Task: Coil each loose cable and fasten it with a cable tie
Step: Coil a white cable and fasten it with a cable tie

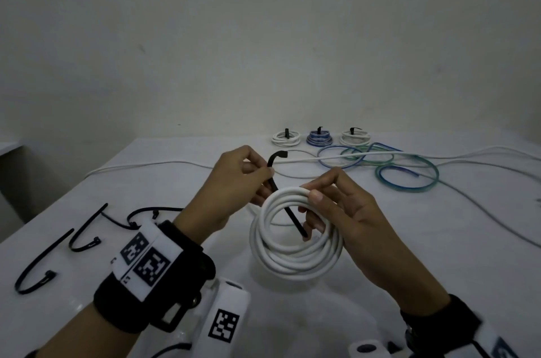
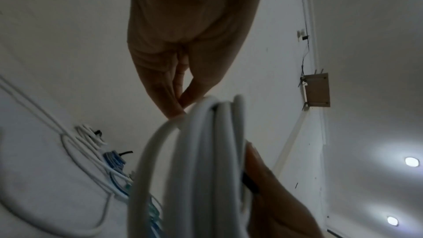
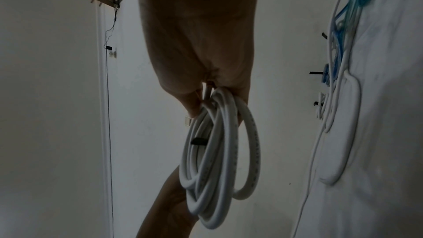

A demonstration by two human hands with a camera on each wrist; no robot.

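A white cable coil point(image 1: 292, 264) hangs above the table, and my right hand point(image 1: 314, 196) grips it at the top with the thumb over the strands. My left hand point(image 1: 268, 174) pinches a black cable tie point(image 1: 288, 214) near its upper part. The tie runs down through the coil's middle, and its tip ends by my right fingers. In the left wrist view my left hand point(image 2: 178, 108) is just behind the coil point(image 2: 201, 160). The right wrist view shows my right hand point(image 3: 199, 104) holding the coil point(image 3: 219, 160), with a bit of the tie point(image 3: 198, 141) showing between the strands.
Three tied coils point(image 1: 319, 138) sit in a row at the back of the white table point(image 1: 439, 240). In front of them sprawl a loose blue-green cable point(image 1: 407, 173) and a long loose white cable point(image 1: 483, 152). Several spare black ties point(image 1: 85, 237) lie at the left.
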